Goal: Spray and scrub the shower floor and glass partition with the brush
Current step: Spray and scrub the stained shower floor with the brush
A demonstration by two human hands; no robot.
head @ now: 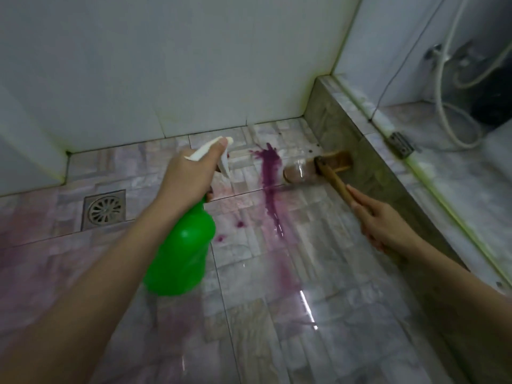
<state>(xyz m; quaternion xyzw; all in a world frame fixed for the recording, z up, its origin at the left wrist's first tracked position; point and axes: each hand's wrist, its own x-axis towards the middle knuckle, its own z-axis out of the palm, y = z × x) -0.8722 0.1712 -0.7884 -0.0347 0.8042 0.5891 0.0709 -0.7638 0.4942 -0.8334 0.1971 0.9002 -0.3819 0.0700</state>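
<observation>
Left grip (188, 176) clasps a green sprayer (182, 250); right grip (385, 223) holds the brush (336, 181), its head at three o'clock from a purple stain (270, 173).

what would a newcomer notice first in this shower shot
The purple streak running down the middle of the shower floor grabs the eye first, with fainter pink smears around it. Next is the bright green spray bottle, gripped at its white trigger by the left hand and pointed towards the stain. On the right, the right hand holds a wooden brush whose head is down beside the stone kerb.
</observation>
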